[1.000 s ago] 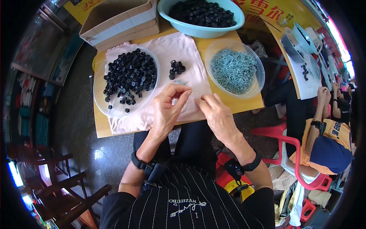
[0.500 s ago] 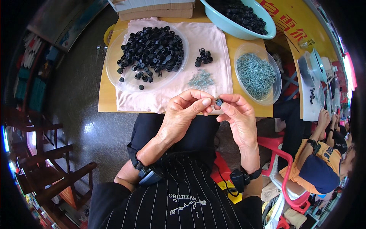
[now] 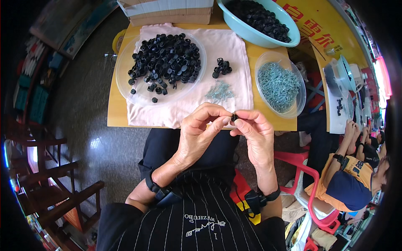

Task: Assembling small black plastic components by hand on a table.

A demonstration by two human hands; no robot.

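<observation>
While barely apart, left fingers [image 3: 217,125] and right fingers [image 3: 253,115] together on a small, rounded black plastic cap [image 3: 234,118]

The wooden table [image 3: 117,117] bears a pink cloth [image 3: 240,56] (it hides much of the top from me), a carton [image 3: 171,17] and blue basin [image 3: 251,37] at the back, a tray [image 3: 274,57] on the right, and a plate [image 3: 184,90] overlapping the cloth's left edge.

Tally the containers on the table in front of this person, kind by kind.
Cardboard box: 1
Light-blue basin: 1
Clear round dishes: 2, the left dish holding black caps, the right dish holding screws
Total: 4
</observation>
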